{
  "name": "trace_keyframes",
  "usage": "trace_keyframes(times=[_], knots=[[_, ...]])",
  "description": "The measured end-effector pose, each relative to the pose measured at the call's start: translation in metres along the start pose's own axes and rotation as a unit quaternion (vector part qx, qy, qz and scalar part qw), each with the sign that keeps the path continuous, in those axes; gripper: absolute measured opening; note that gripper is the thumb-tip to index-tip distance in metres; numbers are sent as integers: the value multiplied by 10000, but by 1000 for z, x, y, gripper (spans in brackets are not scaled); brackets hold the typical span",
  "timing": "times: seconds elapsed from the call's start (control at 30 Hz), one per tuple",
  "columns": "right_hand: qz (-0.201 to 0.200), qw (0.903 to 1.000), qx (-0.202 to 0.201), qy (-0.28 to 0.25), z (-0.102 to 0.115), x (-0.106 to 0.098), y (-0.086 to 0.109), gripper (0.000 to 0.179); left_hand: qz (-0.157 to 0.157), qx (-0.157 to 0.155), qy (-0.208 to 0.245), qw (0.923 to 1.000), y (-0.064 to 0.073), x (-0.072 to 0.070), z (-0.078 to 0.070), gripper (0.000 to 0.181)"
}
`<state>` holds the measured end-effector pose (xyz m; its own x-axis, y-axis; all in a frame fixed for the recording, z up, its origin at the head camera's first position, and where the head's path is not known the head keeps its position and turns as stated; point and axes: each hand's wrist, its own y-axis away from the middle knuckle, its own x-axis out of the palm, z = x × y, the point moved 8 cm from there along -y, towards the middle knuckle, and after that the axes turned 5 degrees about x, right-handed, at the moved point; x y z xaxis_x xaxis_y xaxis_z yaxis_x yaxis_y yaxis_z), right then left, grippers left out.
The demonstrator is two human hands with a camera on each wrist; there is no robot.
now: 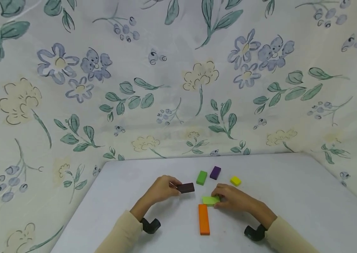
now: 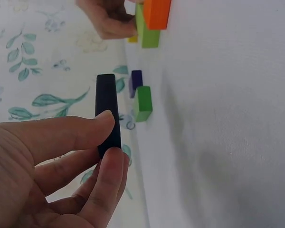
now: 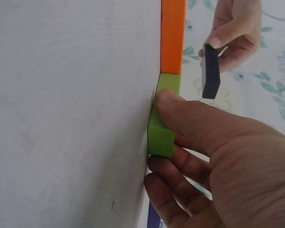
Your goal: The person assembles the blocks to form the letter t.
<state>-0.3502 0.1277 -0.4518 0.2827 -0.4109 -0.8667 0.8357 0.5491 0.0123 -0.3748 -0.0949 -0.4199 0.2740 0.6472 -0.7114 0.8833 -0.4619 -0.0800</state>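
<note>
My left hand (image 1: 163,188) pinches a dark brown block (image 1: 186,188) between thumb and fingers, holding it up off the white table. In the left wrist view that dark block (image 2: 107,107) looks nearly black and stands on end. With thumb and fingers, my right hand (image 1: 236,199) grips a light green block (image 1: 209,201) that lies on the table. The light green block (image 3: 162,141) touches the end of a long orange block (image 1: 203,219), which points toward me. The right wrist view also shows the orange block (image 3: 173,35) against it.
Behind the hands lie a green block (image 1: 201,177), a purple block (image 1: 215,172) and a small yellow block (image 1: 235,181) on the white table (image 1: 128,175). A flowered cloth (image 1: 172,105) hangs along the table's far edge and sides.
</note>
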Motion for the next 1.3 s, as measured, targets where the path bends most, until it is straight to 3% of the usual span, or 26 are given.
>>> trace_keyframes(times=[0.4,1.3], knots=[[0,9999,101,-28,-2,4,-1,30,-31,112,-52,9999,7,10,4,29],[-82,9999,-73,-72,-8,2,1,29,247,280,-56,9993,2,32,-4,28]])
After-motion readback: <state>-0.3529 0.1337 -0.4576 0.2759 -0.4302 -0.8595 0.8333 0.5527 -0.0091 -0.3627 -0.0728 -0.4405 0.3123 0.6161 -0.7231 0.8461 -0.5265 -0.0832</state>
